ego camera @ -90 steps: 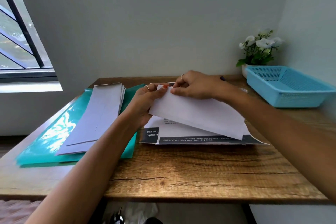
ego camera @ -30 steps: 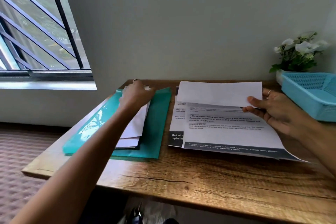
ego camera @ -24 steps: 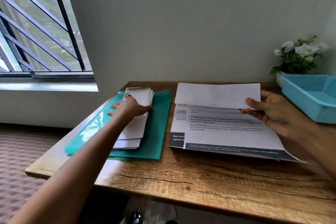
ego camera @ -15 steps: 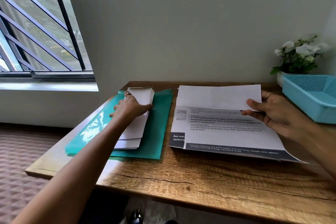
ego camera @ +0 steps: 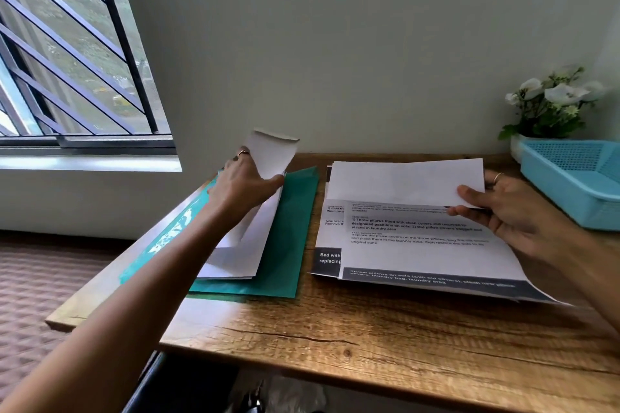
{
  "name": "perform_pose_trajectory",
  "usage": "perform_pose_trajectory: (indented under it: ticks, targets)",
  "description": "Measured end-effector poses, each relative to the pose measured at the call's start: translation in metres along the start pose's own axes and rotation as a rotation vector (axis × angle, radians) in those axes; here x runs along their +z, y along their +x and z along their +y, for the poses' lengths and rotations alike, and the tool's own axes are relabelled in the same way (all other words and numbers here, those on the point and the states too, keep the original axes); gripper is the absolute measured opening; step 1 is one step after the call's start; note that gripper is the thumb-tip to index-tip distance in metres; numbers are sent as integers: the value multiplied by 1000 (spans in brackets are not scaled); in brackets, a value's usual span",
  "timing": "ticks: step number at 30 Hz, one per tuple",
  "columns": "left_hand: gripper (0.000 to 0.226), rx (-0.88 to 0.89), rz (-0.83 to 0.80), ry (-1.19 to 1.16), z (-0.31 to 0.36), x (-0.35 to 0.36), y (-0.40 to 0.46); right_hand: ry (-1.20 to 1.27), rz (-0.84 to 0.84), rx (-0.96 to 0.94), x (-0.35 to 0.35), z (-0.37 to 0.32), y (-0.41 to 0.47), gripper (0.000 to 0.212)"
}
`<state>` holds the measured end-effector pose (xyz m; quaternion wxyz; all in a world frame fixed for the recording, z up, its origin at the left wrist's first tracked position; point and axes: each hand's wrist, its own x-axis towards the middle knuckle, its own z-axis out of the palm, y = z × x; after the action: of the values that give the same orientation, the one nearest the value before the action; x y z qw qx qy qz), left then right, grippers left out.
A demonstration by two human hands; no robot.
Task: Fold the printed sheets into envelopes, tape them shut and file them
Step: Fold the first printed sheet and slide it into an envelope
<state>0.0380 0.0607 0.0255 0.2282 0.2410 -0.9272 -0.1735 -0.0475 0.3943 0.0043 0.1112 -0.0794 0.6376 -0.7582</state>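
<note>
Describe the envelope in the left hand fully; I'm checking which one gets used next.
The envelope is plain white paper, long and narrow, unprinted on the side shown. The left hand pinches its near part and lifts its far end, tilted up, above the white envelope stack on the teal folder. Its upper edge has a shallow notch.

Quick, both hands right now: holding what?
Left hand: grips an envelope, lifting it off the pile.
Right hand: pinches the folded sheet.
</note>
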Motion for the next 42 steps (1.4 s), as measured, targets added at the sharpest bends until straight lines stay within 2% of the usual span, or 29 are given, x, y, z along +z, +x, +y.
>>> perform_pose_trajectory:
  ticks: [4, 7, 13, 17, 21, 26, 29, 31, 38, 42]
  targets:
    - [87, 227, -111, 104, 4, -16, 8, 32, 16, -4, -1, -2, -1, 31]
    - [83, 408, -333, 99, 7, -32, 5, 75, 33, -22, -3, -6, -1, 28]
    - [86, 465, -695, 163, 2, -43, -8, 135, 76, -89, -15, -17, -1, 19]
    - [79, 449, -799, 155, 0, -33, -14, 147, 103, -98, -18, -20, 0, 26]
    - [72, 390, -805, 127, 1, -26, -15, 139, 110, -96, -17, -18, -1, 29]
    - [38, 578, -542, 31, 17, -10, -30, 106, 110, -87, -14, -17, -2, 27]
    - [19, 639, -462, -7, 31, 7, -47, 83, 112, -83, -12, -16, -3, 27]
    - [22, 635, -440, -26, 35, 18, -55, 75, 112, -76, -12, -16, -3, 29]
    - [56, 499, -525, -83, 36, 41, -78, -10, 113, -88, -13, -13, -1, 35]
    - [61, 504, -565, -36, 39, 47, -86, -81, 110, -104, -12, -16, -5, 34]
